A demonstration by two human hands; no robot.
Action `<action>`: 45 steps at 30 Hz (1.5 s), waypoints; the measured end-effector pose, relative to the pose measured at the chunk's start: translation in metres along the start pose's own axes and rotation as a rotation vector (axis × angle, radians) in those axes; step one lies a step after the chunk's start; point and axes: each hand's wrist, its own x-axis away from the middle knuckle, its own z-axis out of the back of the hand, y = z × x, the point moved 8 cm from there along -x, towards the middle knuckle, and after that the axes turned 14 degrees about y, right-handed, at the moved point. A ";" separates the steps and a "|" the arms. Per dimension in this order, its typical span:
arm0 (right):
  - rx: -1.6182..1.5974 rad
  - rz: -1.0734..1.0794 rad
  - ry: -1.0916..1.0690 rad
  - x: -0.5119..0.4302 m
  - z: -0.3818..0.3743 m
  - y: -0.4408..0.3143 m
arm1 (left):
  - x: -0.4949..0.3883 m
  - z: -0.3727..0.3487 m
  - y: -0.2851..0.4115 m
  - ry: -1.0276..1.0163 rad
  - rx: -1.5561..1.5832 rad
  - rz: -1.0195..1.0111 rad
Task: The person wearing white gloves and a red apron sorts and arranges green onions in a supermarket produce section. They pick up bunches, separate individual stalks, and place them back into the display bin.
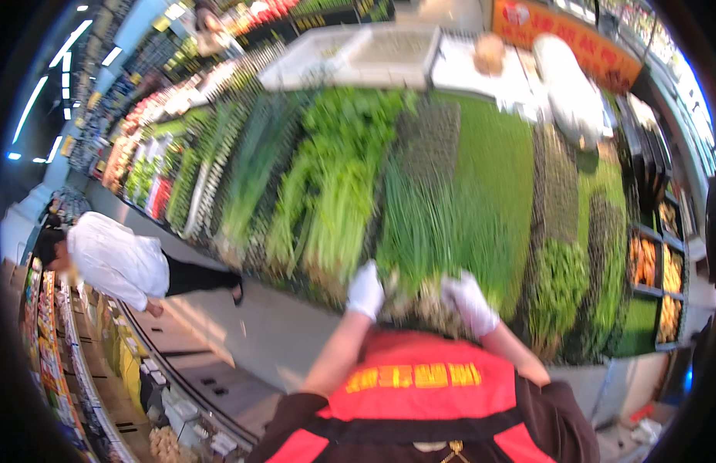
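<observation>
My left hand (366, 291), in a white glove, is at the front edge of the vegetable display, between the celery (340, 226) and the green onions (421, 226). My right hand (470, 301), gloved the same way, lies at the pale root ends of the green onions, with its fingers curled toward them. The green onions lie in a wide layer, leaves pointing away from me and roots near my apron (421, 376). Blur hides whether either hand grips any stalks.
Leeks (248, 179) lie left of the celery. Leafy greens (559, 283) and crates of orange produce (644, 260) stand at the right. A large winter melon (569, 87) and white foam boxes (387, 55) sit behind. A person in a white shirt (118, 254) is in the left aisle.
</observation>
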 end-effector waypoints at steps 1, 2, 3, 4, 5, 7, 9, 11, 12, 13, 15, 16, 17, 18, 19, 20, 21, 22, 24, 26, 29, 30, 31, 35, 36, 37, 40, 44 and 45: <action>0.035 0.121 0.028 -0.004 0.004 -0.008 | 0.001 0.018 0.009 0.089 -0.015 -0.035; 0.121 0.170 0.042 -0.005 0.011 -0.013 | 0.001 0.030 0.010 0.084 0.048 0.005; 0.067 0.219 0.051 -0.009 0.014 -0.020 | 0.002 0.050 0.020 0.183 0.141 -0.047; -0.037 0.172 0.071 -0.010 0.018 -0.021 | 0.003 0.061 0.024 0.191 0.222 -0.055; -0.155 0.141 0.080 -0.012 0.019 -0.025 | 0.000 0.078 0.034 0.304 0.340 -0.126; -0.404 0.065 0.079 -0.014 0.011 -0.032 | -0.004 0.066 0.027 0.192 1.062 0.272; -0.540 0.056 0.012 -0.012 -0.012 -0.038 | -0.004 0.064 0.030 0.208 1.164 0.313; -0.525 0.060 -0.045 -0.010 -0.035 -0.041 | -0.008 0.055 0.025 0.226 0.993 0.307; -0.534 0.029 -0.028 -0.011 -0.041 -0.038 | -0.007 0.049 0.024 0.204 1.002 0.250; -0.563 0.033 -0.061 -0.011 -0.047 -0.039 | -0.008 0.035 0.015 0.090 0.900 0.273; -0.432 0.030 -0.014 -0.015 -0.045 -0.031 | 0.004 0.000 -0.015 -0.108 0.740 0.472; -0.368 0.034 -0.002 -0.017 -0.044 -0.027 | 0.012 -0.009 -0.025 -0.105 0.824 0.520; -0.244 0.049 -0.047 -0.019 -0.047 -0.023 | 0.021 -0.021 -0.038 -0.152 0.891 0.628; -0.121 0.063 -0.089 -0.022 -0.051 -0.018 | 0.027 -0.026 -0.049 -0.093 0.852 0.645; 0.018 0.065 -0.106 -0.023 -0.053 -0.009 | 0.034 -0.030 -0.059 -0.048 0.800 0.685; 0.104 0.055 -0.153 -0.024 -0.058 0.001 | 0.036 -0.030 -0.062 -0.004 0.735 0.644; 0.067 0.068 -0.216 -0.023 -0.065 0.007 | 0.037 -0.031 -0.061 -0.015 0.721 0.589; 0.087 0.013 -0.189 -0.028 -0.068 0.020 | 0.041 -0.033 -0.063 -0.053 0.680 0.590; 0.159 0.009 -0.184 -0.035 -0.079 0.039 | 0.047 -0.035 -0.062 -0.119 0.663 0.622; 0.279 0.076 -0.183 -0.042 -0.087 0.050 | 0.047 -0.036 -0.062 -0.148 0.701 0.698; 0.356 0.093 -0.247 -0.052 -0.100 0.060 | 0.048 -0.032 -0.063 -0.162 0.699 0.742; 0.273 0.031 -0.245 -0.055 -0.101 0.062 | 0.049 -0.029 -0.065 -0.165 0.630 0.739; 0.271 0.046 -0.233 -0.057 -0.101 0.060 | 0.049 -0.027 -0.068 -0.160 0.563 0.725; 0.249 0.050 -0.158 -0.061 -0.093 0.047 | 0.048 -0.033 -0.064 -0.302 -0.003 0.380; 0.243 0.021 -0.154 -0.060 -0.089 0.046 | 0.049 -0.037 -0.065 -0.314 -0.038 0.381; 0.238 0.009 -0.153 -0.059 -0.085 0.045 | 0.048 -0.041 -0.064 -0.324 -0.038 0.362; 0.212 0.010 -0.170 -0.051 -0.074 0.039 | 0.043 -0.045 -0.061 -0.333 0.014 0.341; 0.136 -0.020 -0.159 -0.039 -0.050 0.030 | 0.046 -0.017 -0.044 -0.155 0.039 0.305; 0.140 -0.025 -0.144 -0.036 -0.043 0.028 | 0.046 -0.009 -0.036 -0.111 0.123 0.299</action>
